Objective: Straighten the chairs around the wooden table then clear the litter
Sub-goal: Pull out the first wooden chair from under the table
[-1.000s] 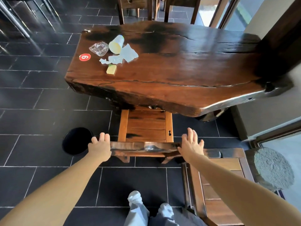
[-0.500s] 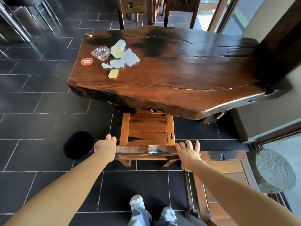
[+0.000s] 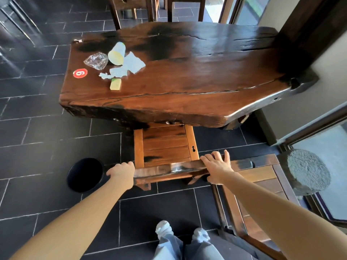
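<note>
A wooden chair (image 3: 165,145) stands at the near side of the thick wooden table (image 3: 197,81), its seat partly under the tabletop. My left hand (image 3: 122,170) grips the left end of the chair's top rail and my right hand (image 3: 216,166) grips the right end. Litter lies on the table's left part: a tipped paper cup (image 3: 116,53), crumpled clear plastic (image 3: 96,60), torn white paper (image 3: 125,67) and a small yellow piece (image 3: 115,84).
A black round bin (image 3: 84,174) stands on the dark tiled floor left of the chair. A second wooden chair (image 3: 253,188) sits close on my right. More chairs (image 3: 135,6) stand beyond the table. A grey round mat (image 3: 308,171) lies by the glass door at right.
Both hands have closed on the chair's top rail, and the chair has slid forward so more of its seat is under the table.
</note>
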A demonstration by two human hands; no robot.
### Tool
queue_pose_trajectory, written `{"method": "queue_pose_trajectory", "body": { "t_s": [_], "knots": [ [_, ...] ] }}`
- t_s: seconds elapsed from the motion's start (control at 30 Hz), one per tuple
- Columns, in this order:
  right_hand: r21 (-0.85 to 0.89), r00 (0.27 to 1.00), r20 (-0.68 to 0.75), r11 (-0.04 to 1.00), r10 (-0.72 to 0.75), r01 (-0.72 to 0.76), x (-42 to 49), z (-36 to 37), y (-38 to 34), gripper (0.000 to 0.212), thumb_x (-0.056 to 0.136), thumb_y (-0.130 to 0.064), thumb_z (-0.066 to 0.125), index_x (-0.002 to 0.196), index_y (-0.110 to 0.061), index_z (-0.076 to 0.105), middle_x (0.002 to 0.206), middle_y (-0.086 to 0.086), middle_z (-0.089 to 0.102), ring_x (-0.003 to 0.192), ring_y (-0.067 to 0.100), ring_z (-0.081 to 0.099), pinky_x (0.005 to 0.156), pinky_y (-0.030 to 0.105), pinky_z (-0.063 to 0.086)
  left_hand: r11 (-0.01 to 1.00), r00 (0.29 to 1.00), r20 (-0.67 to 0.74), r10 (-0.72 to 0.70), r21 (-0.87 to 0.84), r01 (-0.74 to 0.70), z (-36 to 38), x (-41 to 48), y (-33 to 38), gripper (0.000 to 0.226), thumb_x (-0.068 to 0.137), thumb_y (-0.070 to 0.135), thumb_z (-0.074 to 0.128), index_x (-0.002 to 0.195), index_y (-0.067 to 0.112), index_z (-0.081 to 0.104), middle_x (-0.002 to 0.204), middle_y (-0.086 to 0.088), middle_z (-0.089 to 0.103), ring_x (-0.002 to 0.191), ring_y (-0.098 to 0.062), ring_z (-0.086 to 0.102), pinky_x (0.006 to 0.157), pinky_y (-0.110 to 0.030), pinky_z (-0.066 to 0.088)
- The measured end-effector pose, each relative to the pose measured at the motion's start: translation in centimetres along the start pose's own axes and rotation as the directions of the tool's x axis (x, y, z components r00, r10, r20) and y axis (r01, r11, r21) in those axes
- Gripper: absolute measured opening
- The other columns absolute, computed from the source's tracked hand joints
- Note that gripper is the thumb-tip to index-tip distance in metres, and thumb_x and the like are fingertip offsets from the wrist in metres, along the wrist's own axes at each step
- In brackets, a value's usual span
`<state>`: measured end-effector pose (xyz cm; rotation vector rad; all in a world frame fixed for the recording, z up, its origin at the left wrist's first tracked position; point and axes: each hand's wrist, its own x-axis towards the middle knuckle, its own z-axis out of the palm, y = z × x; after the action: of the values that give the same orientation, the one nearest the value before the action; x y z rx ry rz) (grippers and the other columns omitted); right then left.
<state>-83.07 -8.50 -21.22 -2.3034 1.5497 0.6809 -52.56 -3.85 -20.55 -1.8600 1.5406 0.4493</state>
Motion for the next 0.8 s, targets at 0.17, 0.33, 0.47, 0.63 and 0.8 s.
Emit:
{"method": "queue_pose_trajectory", "body": {
  "t_s": [0.17, 0.33, 0.47, 0.63, 0.8],
  "knots": [
    [0.049, 0.998, -0.054, 0.999, 0.013, -0.010, -1.3, 0.4, -0.6, 0.070, 0.087, -0.040, 0.058, 0.147, -0.024, 0.025, 0.152, -0.002, 0.031, 0.145, 0.026, 0.006, 0.114, 0.060, -0.005, 0.984, 0.997, -0.077, 0.022, -0.172, -0.035, 1.2, -0.3, -1.1, 0.049, 0.088, 0.045, 0.051, 0.126, 0.015, 0.045, 0.124, -0.005, 0.053, 0.114, -0.025, 0.052, 0.089, -0.039, 0.048],
    [0.234, 0.986, -0.127, 0.969, 0.108, -0.076, -3.8, 2.2, -2.8, 0.058, 0.089, -0.030, 0.055, 0.143, -0.023, 0.035, 0.158, 0.001, 0.019, 0.146, 0.028, -0.017, 0.114, 0.056, -0.010, 0.808, 0.930, -0.318, -0.184, -0.587, -0.041, 3.5, -2.5, 0.0, 0.023, 0.085, 0.031, 0.059, 0.107, 0.025, 0.061, 0.122, -0.002, 0.054, 0.123, -0.024, 0.040, 0.103, -0.049, 0.033],
    [0.574, 0.975, -0.111, 0.813, 0.191, -0.094, -4.9, 1.4, -3.2, 0.065, 0.091, -0.031, 0.052, 0.149, -0.025, 0.024, 0.160, 0.000, 0.015, 0.148, 0.023, -0.012, 0.119, 0.054, 0.003, 0.851, 0.944, -0.304, -0.126, -0.523, -0.055, 0.7, -3.0, 2.0, 0.045, 0.090, 0.034, 0.054, 0.131, 0.020, 0.047, 0.138, -0.004, 0.047, 0.139, -0.022, 0.030, 0.114, -0.059, 0.009],
    [0.697, 0.934, -0.254, 0.717, 0.253, -0.005, -6.9, -1.5, -2.2, 0.063, 0.097, -0.040, 0.045, 0.151, -0.029, 0.015, 0.162, -0.002, 0.006, 0.148, 0.022, -0.004, 0.119, 0.050, 0.003, 0.907, 0.860, -0.490, 0.140, -0.286, -0.311, -4.3, -5.8, 8.8, 0.069, 0.096, 0.052, 0.031, 0.151, 0.023, 0.002, 0.160, 0.001, -0.003, 0.147, -0.020, -0.006, 0.115, -0.055, -0.004],
    [0.603, 0.916, -0.353, 0.795, 0.190, 0.067, -12.0, 0.1, 2.5, 0.062, 0.098, -0.046, 0.036, 0.152, -0.032, 0.008, 0.161, -0.006, -0.007, 0.147, 0.019, -0.015, 0.119, 0.052, -0.003, 0.879, 0.772, -0.585, 0.248, -0.198, -0.433, -6.7, -11.4, 18.1, 0.075, 0.094, 0.057, 0.025, 0.149, 0.024, -0.014, 0.157, 0.002, -0.022, 0.145, -0.020, -0.020, 0.114, -0.052, -0.011]
  ]
}}
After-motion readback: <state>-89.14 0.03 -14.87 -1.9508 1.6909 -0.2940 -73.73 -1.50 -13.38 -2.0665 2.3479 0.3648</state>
